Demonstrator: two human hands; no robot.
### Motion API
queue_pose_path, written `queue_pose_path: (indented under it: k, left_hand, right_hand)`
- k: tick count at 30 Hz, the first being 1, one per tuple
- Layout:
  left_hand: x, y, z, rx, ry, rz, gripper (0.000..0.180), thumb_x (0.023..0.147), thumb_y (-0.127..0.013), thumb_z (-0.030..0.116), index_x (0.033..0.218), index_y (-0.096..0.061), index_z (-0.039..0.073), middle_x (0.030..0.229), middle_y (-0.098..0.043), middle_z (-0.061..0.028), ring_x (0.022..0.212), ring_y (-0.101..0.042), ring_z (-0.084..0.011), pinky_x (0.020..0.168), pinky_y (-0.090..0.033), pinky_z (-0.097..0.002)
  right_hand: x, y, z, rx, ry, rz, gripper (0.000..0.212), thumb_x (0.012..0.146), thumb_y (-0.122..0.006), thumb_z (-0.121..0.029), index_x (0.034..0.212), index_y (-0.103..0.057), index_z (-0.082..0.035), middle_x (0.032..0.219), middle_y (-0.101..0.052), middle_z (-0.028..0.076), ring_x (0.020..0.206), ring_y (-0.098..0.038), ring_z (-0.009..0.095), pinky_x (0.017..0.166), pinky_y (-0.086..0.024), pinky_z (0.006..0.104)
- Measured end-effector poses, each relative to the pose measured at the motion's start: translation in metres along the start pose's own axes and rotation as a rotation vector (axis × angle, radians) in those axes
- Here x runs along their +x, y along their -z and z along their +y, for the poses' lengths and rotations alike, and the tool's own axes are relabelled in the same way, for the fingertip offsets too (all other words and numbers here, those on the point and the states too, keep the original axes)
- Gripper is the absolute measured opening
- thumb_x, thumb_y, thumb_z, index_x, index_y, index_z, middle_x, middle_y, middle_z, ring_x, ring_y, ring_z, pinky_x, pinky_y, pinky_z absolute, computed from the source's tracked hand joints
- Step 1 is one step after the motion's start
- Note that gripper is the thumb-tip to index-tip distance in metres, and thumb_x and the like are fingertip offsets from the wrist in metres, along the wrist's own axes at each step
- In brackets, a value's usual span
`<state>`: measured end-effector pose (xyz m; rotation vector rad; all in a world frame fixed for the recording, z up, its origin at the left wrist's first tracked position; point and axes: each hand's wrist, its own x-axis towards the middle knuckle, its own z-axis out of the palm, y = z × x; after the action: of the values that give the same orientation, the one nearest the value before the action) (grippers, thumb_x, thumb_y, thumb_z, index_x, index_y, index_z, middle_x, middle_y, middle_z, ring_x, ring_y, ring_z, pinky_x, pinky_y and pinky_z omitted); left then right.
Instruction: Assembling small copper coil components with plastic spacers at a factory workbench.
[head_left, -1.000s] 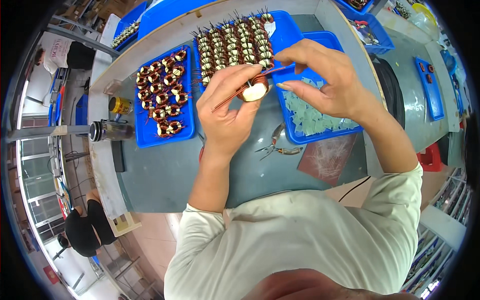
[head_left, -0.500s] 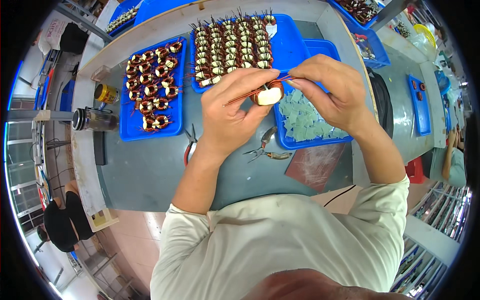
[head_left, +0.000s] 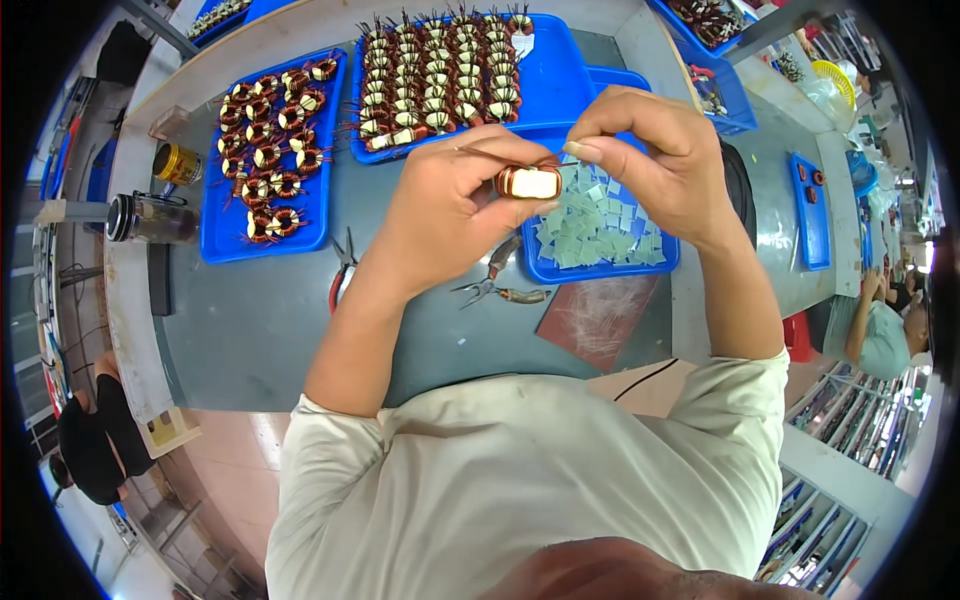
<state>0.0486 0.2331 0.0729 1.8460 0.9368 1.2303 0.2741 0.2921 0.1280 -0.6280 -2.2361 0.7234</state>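
Note:
A copper-wound toroidal coil (head_left: 530, 184) with a cream-coloured block facing me is gripped between the thumb and fingers of my left hand (head_left: 450, 205). Loose wire ends stick out from its top. My right hand (head_left: 655, 160) pinches with thumb and forefinger at the tips of these wires, just right of the coil. Below and behind my right hand lies a blue tray (head_left: 655, 268) holding many pale green square sheets (head_left: 590, 230). Two pairs of pliers lie on the bench under my arms: one red-handled (head_left: 342, 270), one with worn handles (head_left: 497, 277).
A large blue tray (head_left: 560, 75) of coils in rows stands at the back. Another blue tray (head_left: 215, 240) with coils is at left, beside a yellow tin (head_left: 178, 164) and a jar (head_left: 150, 218). A reddish-brown board (head_left: 600, 318) lies near the front edge. Other people are at both sides.
The view has shifted, so the bench appears farther left and higher. The coil has turned in my left hand, its cream block now level. My right hand's fingers have moved slightly along the wires.

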Motion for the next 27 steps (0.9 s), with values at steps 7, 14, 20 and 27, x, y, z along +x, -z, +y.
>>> queue_pose_path:
  k: [7,14,20,27]
  left_hand:
    - [-0.001,0.001,-0.004,-0.051,0.001,0.000,0.030,0.075,-0.083,0.000,0.104,-0.074,0.000,0.095,-0.072,-0.0080,0.083,-0.066,-0.0150,0.073,-0.051,-0.0268]
    - [-0.002,0.002,0.001,-0.065,-0.028,0.009,0.031,0.076,-0.081,-0.002,0.106,-0.074,-0.001,0.095,-0.073,-0.0086,0.083,-0.067,-0.0175,0.073,-0.052,-0.0281]
    - [-0.001,-0.003,0.002,0.099,-0.205,0.151,0.028,0.074,-0.081,0.003,0.102,-0.074,0.002,0.091,-0.070,-0.0083,0.077,-0.068,-0.0246,0.068,-0.055,-0.0330]
    - [-0.004,-0.005,0.009,0.171,-0.217,0.223,0.035,0.071,-0.079,-0.002,0.105,-0.072,0.003,0.091,-0.069,-0.0091,0.077,-0.067,-0.0249,0.068,-0.055,-0.0329]
  right_hand:
    - [0.001,-0.009,-0.010,-0.140,0.107,-0.020,0.014,0.086,-0.075,-0.001,0.099,-0.071,0.000,0.090,-0.071,0.011,0.078,-0.069,0.026,0.069,-0.054,0.0335]
    - [-0.003,-0.011,-0.011,-0.130,0.090,-0.030,0.012,0.084,-0.077,-0.001,0.095,-0.072,-0.001,0.088,-0.071,0.011,0.078,-0.070,0.027,0.067,-0.054,0.0336]
    - [-0.003,-0.014,-0.017,-0.198,0.106,0.075,0.010,0.083,-0.079,-0.001,0.090,-0.073,-0.001,0.083,-0.072,0.011,0.073,-0.070,0.026,0.066,-0.054,0.0335]
    - [-0.002,-0.013,-0.013,-0.248,0.190,0.132,0.013,0.081,-0.082,-0.003,0.091,-0.074,-0.003,0.082,-0.073,0.010,0.073,-0.070,0.025,0.065,-0.055,0.0321]
